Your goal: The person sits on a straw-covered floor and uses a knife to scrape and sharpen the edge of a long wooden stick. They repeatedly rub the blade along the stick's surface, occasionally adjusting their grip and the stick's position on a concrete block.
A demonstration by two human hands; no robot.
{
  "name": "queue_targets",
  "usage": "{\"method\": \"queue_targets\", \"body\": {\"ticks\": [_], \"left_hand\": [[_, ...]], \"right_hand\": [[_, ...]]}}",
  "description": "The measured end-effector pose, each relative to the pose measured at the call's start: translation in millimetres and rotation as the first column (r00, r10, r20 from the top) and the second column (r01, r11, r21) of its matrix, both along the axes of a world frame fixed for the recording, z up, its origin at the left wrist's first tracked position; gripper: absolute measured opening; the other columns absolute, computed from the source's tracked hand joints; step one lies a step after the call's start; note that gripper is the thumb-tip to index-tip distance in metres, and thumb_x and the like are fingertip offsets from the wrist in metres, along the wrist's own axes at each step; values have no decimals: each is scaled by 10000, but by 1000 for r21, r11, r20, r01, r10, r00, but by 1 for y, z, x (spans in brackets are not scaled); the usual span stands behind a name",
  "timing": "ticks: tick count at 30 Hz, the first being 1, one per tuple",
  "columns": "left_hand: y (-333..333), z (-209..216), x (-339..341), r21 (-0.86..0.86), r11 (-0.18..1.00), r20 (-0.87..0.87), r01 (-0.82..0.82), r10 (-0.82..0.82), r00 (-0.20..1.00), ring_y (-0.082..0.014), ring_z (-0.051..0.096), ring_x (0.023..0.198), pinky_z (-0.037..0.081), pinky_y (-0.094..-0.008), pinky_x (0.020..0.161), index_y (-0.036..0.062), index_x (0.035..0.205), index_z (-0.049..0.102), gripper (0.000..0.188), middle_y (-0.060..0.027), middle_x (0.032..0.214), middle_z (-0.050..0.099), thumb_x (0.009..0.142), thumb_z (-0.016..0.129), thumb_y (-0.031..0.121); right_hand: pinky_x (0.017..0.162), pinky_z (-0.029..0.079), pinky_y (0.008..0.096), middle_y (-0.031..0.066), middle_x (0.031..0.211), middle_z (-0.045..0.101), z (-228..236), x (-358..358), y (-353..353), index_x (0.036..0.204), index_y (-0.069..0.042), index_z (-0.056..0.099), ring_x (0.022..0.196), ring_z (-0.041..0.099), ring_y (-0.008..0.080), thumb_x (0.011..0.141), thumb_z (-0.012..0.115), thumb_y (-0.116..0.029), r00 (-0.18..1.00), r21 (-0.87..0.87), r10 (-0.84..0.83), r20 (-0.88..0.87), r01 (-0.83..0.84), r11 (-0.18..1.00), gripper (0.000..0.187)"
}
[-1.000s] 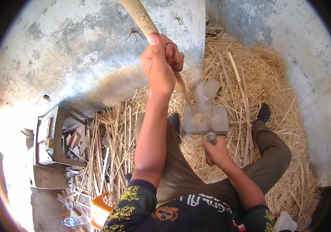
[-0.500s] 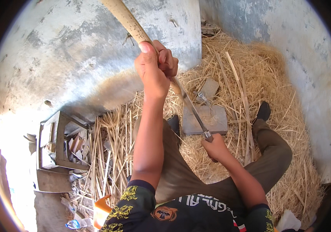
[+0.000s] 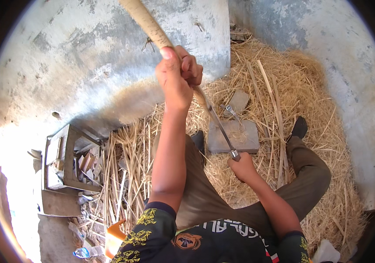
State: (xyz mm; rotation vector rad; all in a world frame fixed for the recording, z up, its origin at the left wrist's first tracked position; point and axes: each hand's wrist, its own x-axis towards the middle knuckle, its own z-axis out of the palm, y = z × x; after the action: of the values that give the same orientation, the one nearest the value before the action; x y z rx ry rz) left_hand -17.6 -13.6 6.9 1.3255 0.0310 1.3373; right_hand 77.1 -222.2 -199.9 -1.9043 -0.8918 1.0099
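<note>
My left hand (image 3: 178,76) is raised and wrapped around a pale bamboo pole (image 3: 146,22), its thumb lying along the top. The pole slants from the upper edge down toward my right hand (image 3: 242,168). That hand is closed on the dark handle of a long, narrow knife (image 3: 223,130). The blade reaches up and left to the lower end of the pole and seems to meet it. Exactly where the edge touches is hard to make out.
Between my legs lies a grey block (image 3: 240,138), with a metal tool (image 3: 231,110) beside a smaller slab (image 3: 239,100). Straw shavings (image 3: 301,74) and split bamboo strips (image 3: 271,101) cover the floor. A wooden frame (image 3: 68,160) and a plastic bottle (image 3: 89,251) are at left.
Very little differs. The whole view has shifted slightly, and my right hand has turned a little on the knife handle. Both hands keep their hold.
</note>
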Motion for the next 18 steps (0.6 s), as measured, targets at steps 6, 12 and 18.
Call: {"method": "queue_targets", "body": {"ticks": [6, 12, 18], "left_hand": [[12, -2, -10, -54, 995, 34, 80, -79, 996, -83, 150, 458, 131, -283, 427, 150, 696, 340, 670, 61, 536, 216, 949, 412, 766], [19, -1, -13, -72, 997, 23, 25, -24, 999, -96, 143, 461, 132, -289, 436, 158, 703, 326, 674, 48, 534, 214, 937, 410, 784], [13, -3, -10, -71, 994, 13, 85, -84, 996, -102, 146, 456, 140, -293, 442, 153, 705, 323, 677, 46, 530, 213, 951, 375, 781]], "right_hand": [[431, 356, 303, 9, 497, 491, 46, 6, -10, 629, -41, 503, 407, 441, 107, 904, 702, -218, 727, -79, -47, -685, -11, 997, 383], [467, 341, 289, -28, 530, 494, 37, -10, -5, 637, -58, 516, 498, 477, 57, 953, 704, -227, 934, 433, -196, -299, 316, 844, 404], [479, 375, 312, 2, 503, 497, 15, 3, -4, 665, -5, 547, 486, 525, 137, 879, 669, -108, 996, -72, 32, 82, -26, 997, 267]]}}
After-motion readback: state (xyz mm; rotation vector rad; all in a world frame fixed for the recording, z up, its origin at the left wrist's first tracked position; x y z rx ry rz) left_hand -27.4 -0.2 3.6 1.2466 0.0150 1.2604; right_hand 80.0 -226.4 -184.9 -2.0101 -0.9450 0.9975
